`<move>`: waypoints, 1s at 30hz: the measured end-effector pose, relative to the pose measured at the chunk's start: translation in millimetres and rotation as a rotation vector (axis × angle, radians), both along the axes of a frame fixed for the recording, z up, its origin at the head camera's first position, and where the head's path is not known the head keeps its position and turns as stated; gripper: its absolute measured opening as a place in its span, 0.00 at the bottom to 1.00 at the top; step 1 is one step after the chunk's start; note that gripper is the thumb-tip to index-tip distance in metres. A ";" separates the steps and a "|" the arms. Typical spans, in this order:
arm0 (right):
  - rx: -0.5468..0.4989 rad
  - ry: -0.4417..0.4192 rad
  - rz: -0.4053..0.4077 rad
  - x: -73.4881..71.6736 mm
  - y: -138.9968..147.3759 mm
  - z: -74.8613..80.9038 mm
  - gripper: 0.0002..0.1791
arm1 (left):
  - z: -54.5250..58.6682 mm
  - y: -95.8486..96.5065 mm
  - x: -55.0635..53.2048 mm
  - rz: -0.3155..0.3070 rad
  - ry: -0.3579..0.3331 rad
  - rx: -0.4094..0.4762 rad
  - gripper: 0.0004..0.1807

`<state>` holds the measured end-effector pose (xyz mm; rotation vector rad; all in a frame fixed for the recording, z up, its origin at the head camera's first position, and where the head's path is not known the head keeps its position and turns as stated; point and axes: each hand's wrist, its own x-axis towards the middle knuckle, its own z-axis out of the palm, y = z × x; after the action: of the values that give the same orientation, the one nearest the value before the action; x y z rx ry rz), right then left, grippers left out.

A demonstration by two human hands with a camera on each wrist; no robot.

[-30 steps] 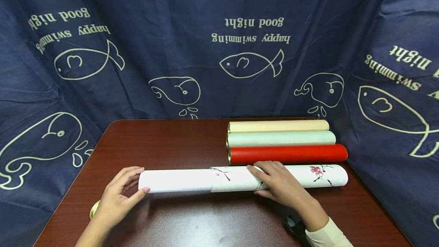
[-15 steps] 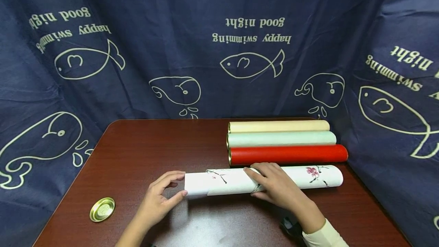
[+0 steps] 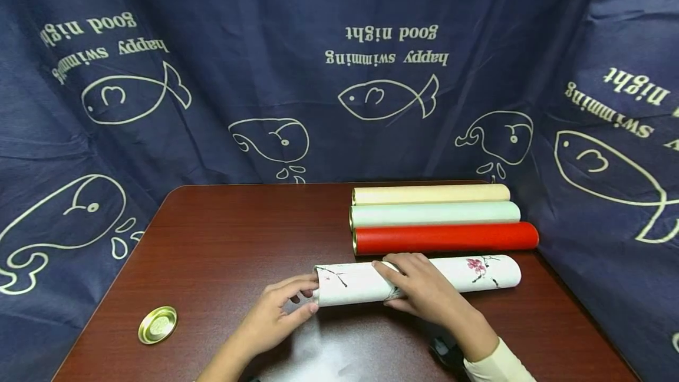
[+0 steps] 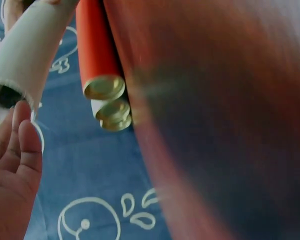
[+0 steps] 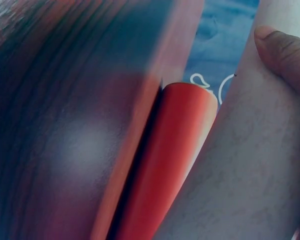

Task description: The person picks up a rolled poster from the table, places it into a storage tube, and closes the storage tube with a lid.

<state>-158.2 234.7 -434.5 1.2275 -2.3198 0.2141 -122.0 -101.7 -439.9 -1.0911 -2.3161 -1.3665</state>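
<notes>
A white cardboard tube with plum-blossom drawings lies across the middle of the table. My right hand grips it from above near its middle; in the right wrist view, the thumb rests along the tube. At the tube's open left end is my left hand, fingers and thumb extended, fingertips right at the rim. The left wrist view shows the dark opening of the tube beside the fingers. The white paper roll is almost entirely hidden inside the tube.
Behind lie a red tube, a pale green tube and a cream tube, side by side. A round gold metal lid rests on the table at the left. A blue fish-print curtain surrounds the table.
The left hand has moved right, and the white paper roll has slid into the patterned tube. The tube has shifted slightly left, with the right hand on it. The gold lid has come into full view.
</notes>
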 end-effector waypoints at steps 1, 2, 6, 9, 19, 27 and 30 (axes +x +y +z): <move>0.001 0.001 -0.005 0.0 0.8 -0.3 0.46 | 0.7 -3.6 -0.8 0.007 0.009 -0.019 0.15; 0.003 0.000 -0.011 0.1 1.7 -0.3 0.46 | 1.7 -8.3 -1.8 0.017 0.015 -0.041 0.16; -0.001 -0.007 -0.016 0.1 5.4 -0.7 0.46 | 6.1 -37.8 -6.2 0.104 0.059 -0.179 0.21; -0.006 -0.015 -0.008 -0.5 5.9 -0.9 0.46 | 9.4 -69.1 -8.5 0.207 0.097 -0.350 0.23; -0.023 -0.021 -0.014 -1.7 5.1 1.8 0.46 | 19.3 -170.1 -5.5 0.486 -0.128 -0.723 0.33; -0.032 -0.022 -0.013 -1.0 4.8 2.3 0.46 | 12.4 -196.8 -2.3 0.480 -0.349 -0.800 0.33; -0.033 -0.027 -0.013 -1.4 4.4 2.4 0.46 | 9.6 -200.2 0.2 0.487 -0.355 -0.807 0.32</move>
<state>-159.5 239.1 -432.0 1.2002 -2.3371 0.2651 -121.8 -301.9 -430.2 -0.3573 -3.2209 -0.4546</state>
